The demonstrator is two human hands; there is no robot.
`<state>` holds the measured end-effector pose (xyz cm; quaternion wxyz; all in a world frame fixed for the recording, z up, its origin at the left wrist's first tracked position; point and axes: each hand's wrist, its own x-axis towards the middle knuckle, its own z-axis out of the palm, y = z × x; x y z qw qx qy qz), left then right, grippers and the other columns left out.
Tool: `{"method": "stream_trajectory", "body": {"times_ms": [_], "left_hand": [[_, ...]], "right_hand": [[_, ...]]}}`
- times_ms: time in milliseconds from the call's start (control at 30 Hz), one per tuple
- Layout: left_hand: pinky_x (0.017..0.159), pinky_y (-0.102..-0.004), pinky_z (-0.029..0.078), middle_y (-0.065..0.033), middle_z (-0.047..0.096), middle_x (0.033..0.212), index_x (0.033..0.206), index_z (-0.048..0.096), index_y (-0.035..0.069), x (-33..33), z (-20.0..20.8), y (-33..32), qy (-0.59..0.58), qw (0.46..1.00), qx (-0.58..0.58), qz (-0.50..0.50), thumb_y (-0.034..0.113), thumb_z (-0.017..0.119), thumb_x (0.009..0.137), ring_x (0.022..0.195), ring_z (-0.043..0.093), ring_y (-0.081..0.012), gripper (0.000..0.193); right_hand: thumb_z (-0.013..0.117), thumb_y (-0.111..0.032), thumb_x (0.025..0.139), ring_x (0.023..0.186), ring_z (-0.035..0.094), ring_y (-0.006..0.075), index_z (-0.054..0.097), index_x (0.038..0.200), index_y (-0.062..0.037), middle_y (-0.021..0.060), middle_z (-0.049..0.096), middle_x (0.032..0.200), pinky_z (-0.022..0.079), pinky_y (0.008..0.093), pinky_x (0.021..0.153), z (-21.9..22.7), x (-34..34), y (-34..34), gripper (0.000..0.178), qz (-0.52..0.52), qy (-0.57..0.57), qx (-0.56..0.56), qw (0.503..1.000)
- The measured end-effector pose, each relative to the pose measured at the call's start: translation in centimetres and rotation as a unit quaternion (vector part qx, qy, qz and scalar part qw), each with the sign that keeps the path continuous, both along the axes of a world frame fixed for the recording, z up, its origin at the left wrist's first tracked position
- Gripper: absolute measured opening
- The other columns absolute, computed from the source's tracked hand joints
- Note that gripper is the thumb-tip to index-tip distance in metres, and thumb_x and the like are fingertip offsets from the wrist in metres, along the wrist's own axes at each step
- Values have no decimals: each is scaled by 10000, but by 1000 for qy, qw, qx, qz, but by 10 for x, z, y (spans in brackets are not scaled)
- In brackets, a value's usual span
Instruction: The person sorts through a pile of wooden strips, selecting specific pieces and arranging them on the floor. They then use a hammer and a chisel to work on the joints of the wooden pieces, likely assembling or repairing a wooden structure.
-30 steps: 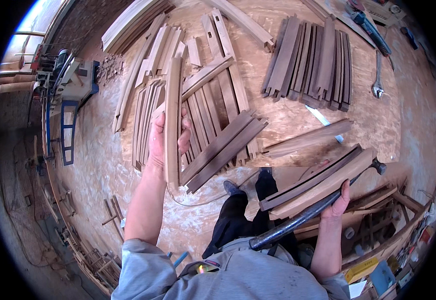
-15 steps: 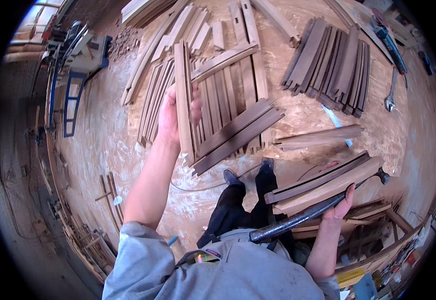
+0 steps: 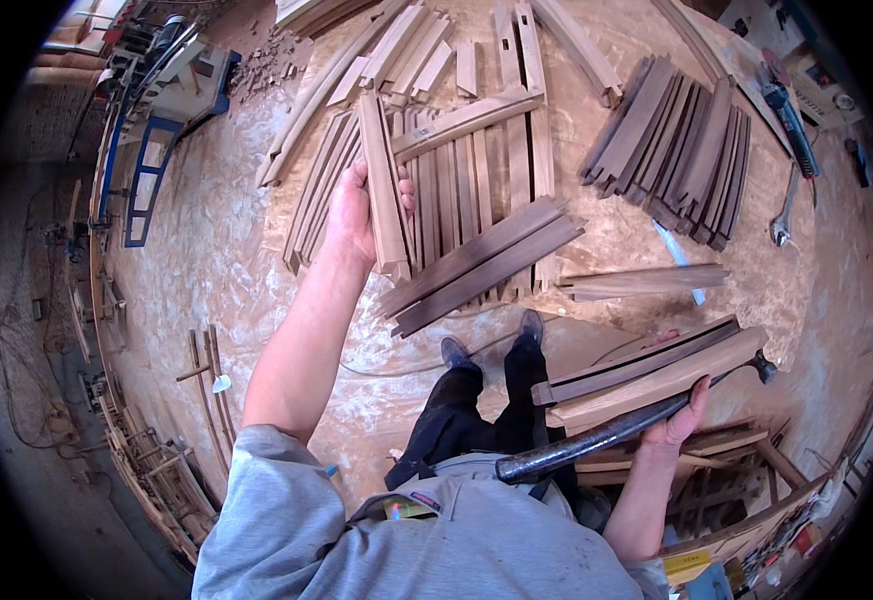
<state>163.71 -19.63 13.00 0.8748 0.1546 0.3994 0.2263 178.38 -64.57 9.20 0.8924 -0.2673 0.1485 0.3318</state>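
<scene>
Plywood covers the counter (image 3: 609, 240), with room to move between the dark stack (image 3: 672, 150) at far right and the loose slats (image 3: 447, 205) at left. Right grip (image 3: 677, 420) clasps two rails (image 3: 662, 378) past the near edge. Left grip (image 3: 352, 205) closes round a pale bar (image 3: 382, 190), just carried outward, so probably nearer those slats. A hammer (image 3: 607, 437) shares the right grip.

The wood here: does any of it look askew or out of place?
Two dark strips lie slantwise across the near ends of the lighter slats, out of line with them. Small scraps lie scattered near the blue-and-white machine. I can see no clear damage.
</scene>
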Motion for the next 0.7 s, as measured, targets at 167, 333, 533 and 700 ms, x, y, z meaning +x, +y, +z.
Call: {"method": "stream_trajectory", "body": {"times_ms": [167, 333, 533, 700], "left_hand": [[584, -347, 539, -109, 578, 876, 1055, 487, 10, -7, -4, 5, 28, 999, 20, -26, 325, 331, 990, 709, 581, -218, 358], [573, -340, 540, -108, 588, 843, 1014, 506, 4, -7, 8, 1, 90, 994, 63, -26, 358, 355, 998, 683, 595, -207, 385], [555, -331, 537, -107, 582, 820, 1004, 511, -5, -17, 12, 2, 109, 992, 62, -31, 356, 376, 998, 656, 596, -204, 386], [556, -337, 535, -101, 577, 816, 994, 509, 7, -21, 18, -1, 125, 989, 79, -15, 334, 384, 1002, 665, 591, -205, 350]], "right_hand": [[590, -405, 895, 1299, 401, 344, 304, 1430, 1, 186, 437, 1393, 279, 475, 1136, 1, -1, 1, 731, 0, -14, 1, 1000], [587, -412, 895, 1292, 404, 351, 312, 1427, 0, 191, 435, 1393, 281, 483, 1133, 5, -2, 3, 726, -7, -19, -20, 1000], [582, -421, 897, 1283, 412, 356, 320, 1430, -21, 189, 432, 1399, 294, 496, 1121, 10, -1, 8, 717, -11, -29, -30, 999], [562, -405, 913, 1294, 413, 339, 318, 1439, -38, 179, 422, 1418, 294, 501, 1121, 16, -3, 13, 686, -31, 14, -26, 999]]}}
